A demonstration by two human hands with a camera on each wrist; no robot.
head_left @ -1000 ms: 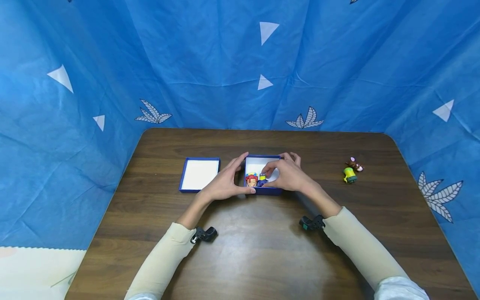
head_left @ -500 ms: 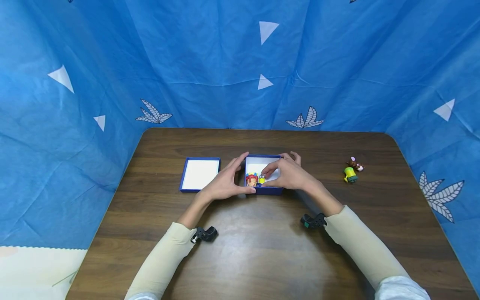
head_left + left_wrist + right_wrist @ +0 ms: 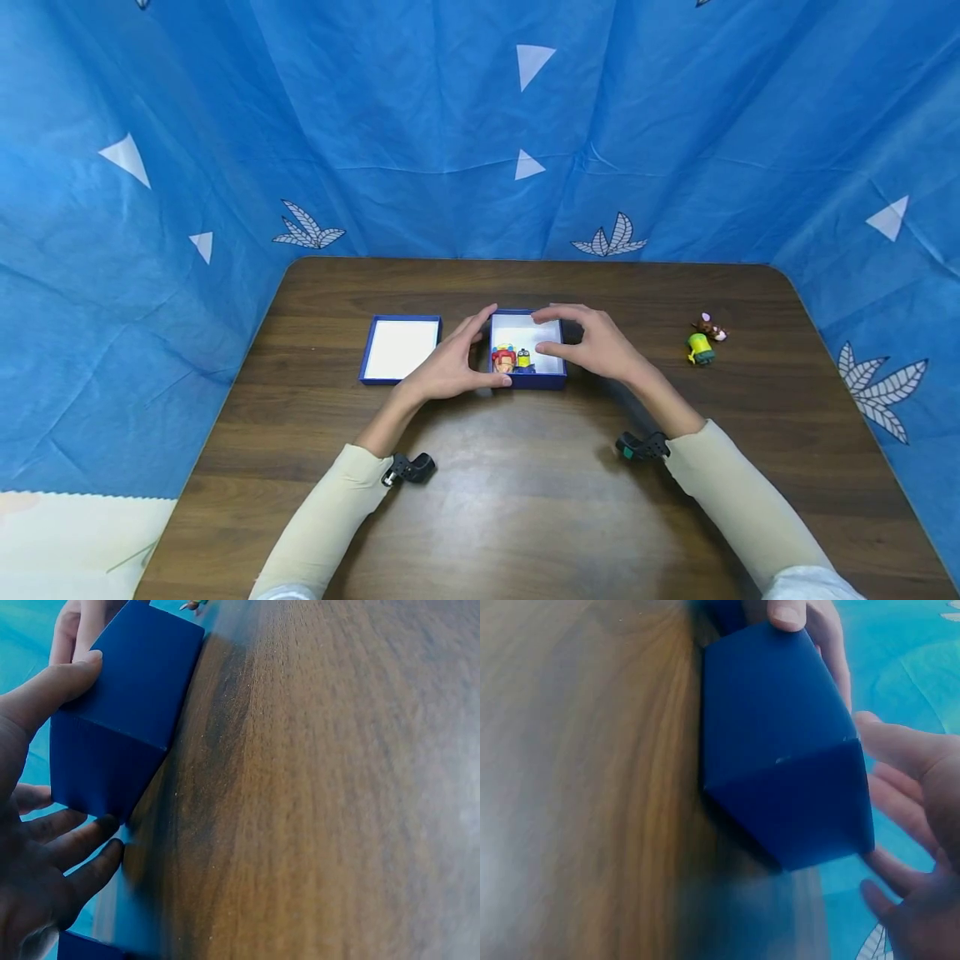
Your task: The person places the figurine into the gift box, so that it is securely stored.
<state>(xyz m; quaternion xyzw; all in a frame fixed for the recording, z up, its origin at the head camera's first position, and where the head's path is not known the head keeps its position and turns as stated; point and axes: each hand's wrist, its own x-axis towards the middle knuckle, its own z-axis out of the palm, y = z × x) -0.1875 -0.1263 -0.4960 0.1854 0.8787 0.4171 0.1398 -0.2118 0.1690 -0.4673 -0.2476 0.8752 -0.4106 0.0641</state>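
A blue box point(image 3: 552, 382) with a white inside stands uncovered at the middle of the table. My left hand point(image 3: 448, 365) holds it at the left, thumb on the front wall and fingers along the left side. Inside, by the front wall, a red-and-yellow toy figure point(image 3: 503, 360) lies beside a yellow-and-blue minion figure point(image 3: 523, 361). My right hand point(image 3: 600, 343) hovers at the box's right side, thumb and index finger spread apart over it with nothing between them. In the right wrist view, the fingers of the right hand point(image 3: 922, 802) lie close to the box's right end.
The box lid point(image 3: 401, 350), white inside with a blue rim, lies left of the box. To the right on the wooden table point(image 3: 510, 483) lie a green-and-yellow toy point(image 3: 701, 350) and a small brown toy point(image 3: 708, 328). A blue curtain point(image 3: 450, 125) hangs behind.
My right hand has let go of the minion figure, spread its fingers and drawn back to the right. The minion now lies beside the red-and-yellow figure. The left hand stays put.
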